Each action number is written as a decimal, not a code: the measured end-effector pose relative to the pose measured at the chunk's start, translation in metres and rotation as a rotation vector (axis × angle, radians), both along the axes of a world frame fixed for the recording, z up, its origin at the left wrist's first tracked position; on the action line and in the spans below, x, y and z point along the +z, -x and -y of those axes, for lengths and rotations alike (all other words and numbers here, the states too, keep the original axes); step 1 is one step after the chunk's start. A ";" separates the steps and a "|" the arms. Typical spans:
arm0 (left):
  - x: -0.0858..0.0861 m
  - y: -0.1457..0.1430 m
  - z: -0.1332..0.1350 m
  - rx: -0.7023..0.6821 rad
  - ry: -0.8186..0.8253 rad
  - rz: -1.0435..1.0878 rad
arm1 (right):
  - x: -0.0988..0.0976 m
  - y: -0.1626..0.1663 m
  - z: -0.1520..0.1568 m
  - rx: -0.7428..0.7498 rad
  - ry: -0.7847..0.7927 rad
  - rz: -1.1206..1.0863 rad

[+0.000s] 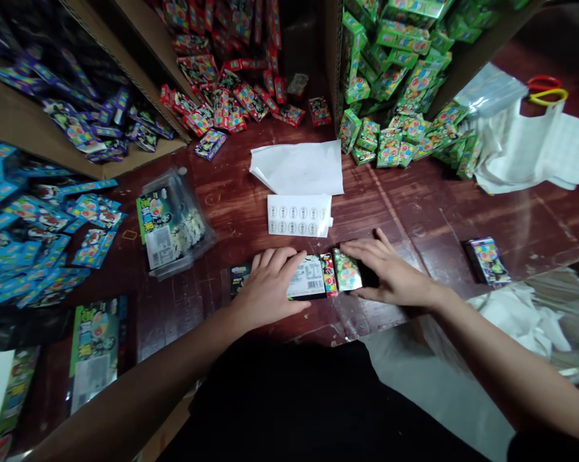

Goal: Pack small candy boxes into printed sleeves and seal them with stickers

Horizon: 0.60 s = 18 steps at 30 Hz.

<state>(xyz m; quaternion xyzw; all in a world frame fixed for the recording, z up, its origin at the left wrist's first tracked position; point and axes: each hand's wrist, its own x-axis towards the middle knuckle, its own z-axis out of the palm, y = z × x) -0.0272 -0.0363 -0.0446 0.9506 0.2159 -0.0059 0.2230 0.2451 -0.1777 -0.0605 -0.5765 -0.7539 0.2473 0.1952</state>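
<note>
A flat printed pack (313, 277) with a barcode label lies near the front edge of the dark red wooden table (414, 212). Small red and green boxes (345, 271) sit at its right end. My left hand (271, 286) lies flat on the pack's left part, fingers stretched out. My right hand (390, 273) rests at the right end, fingers extended against the green box. A white sticker sheet (299, 215) lies just beyond the hands.
Cardboard cartons at the back hold purple (92, 122), red (222, 96) and green (404, 90) small boxes. Blue boxes (24, 231) pile at left. A clear-wrapped bundle (174, 224), white paper (301, 168), a lone small box (488, 260), plastic bags (524, 147) and scissors (546, 90) lie around.
</note>
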 end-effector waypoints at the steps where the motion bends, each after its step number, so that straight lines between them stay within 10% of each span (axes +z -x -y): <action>1: -0.001 -0.001 0.001 -0.004 0.008 0.006 | -0.002 0.003 -0.002 -0.004 -0.018 -0.023; 12: 0.005 0.004 0.010 0.123 0.005 0.046 | 0.000 0.021 -0.024 0.113 -0.036 -0.122; 18: 0.013 0.001 0.010 0.520 0.201 0.274 | 0.008 0.048 -0.041 -0.252 -0.018 -0.529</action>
